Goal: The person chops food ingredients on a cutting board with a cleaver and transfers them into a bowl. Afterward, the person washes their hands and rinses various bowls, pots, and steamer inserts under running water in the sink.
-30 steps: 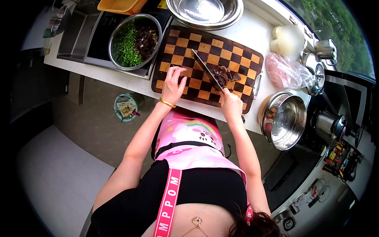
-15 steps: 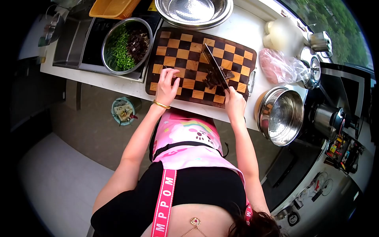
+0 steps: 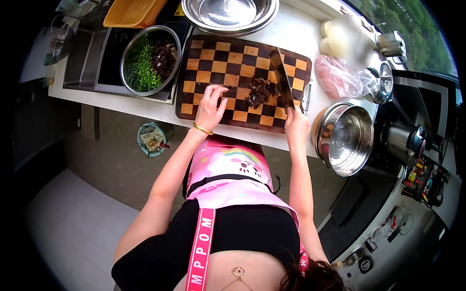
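Note:
My right hand (image 3: 296,127) grips the handle of a kitchen knife (image 3: 281,76), whose wide dark blade points away from me over the right part of the checkered wooden cutting board (image 3: 199,77). Just left of the blade lies a small pile of chopped dark brown food (image 3: 260,92), its kind unclear. Over the board's near left edge is my left hand (image 3: 210,107), fingers loosely bent, thumb apart and nothing visible in it. Beyond it, a metal bowl (image 3: 127,77) holds chopped greens (image 3: 141,66) beside dark shredded pieces (image 3: 164,54).
Metal basins (image 3: 221,33) stand behind the board, near an orange basket (image 3: 131,13). To the right are a pinkish plastic bag (image 3: 335,77), stacked metal pots (image 3: 347,140) and a lidded pot (image 3: 402,138). A bin (image 3: 152,138) sits on the floor below the counter.
The knife has moved right with my right hand, away from the dark pile, which now shows more fully. My left hand has shifted slightly right. The view has moved a little.

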`<state>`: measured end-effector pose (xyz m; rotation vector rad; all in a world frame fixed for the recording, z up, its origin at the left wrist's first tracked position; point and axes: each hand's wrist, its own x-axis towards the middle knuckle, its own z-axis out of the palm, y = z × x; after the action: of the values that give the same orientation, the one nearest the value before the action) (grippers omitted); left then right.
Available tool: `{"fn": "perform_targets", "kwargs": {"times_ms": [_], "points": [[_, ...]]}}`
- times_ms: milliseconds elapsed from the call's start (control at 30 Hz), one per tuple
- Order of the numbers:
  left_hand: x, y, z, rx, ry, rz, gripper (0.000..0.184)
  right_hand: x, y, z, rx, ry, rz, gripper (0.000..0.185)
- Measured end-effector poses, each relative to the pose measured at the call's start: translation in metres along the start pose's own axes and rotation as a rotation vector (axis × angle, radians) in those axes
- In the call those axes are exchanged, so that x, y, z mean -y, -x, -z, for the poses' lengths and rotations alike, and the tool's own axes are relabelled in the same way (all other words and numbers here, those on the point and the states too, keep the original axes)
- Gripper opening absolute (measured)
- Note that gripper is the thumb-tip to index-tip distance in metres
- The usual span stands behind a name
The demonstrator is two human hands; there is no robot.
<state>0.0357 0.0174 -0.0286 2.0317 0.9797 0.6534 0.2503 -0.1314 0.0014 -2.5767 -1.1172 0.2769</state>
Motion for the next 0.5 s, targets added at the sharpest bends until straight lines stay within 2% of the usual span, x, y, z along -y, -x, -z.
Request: {"fn": "perform_targets", "kwargs": {"times_ms": [500], "points": [[0.001,-0.004,0.003,0.043,-0.023,-0.031,0.025,-0.005,0.008,0.009,-0.040,-0.009,-0.038,0.015]]}}
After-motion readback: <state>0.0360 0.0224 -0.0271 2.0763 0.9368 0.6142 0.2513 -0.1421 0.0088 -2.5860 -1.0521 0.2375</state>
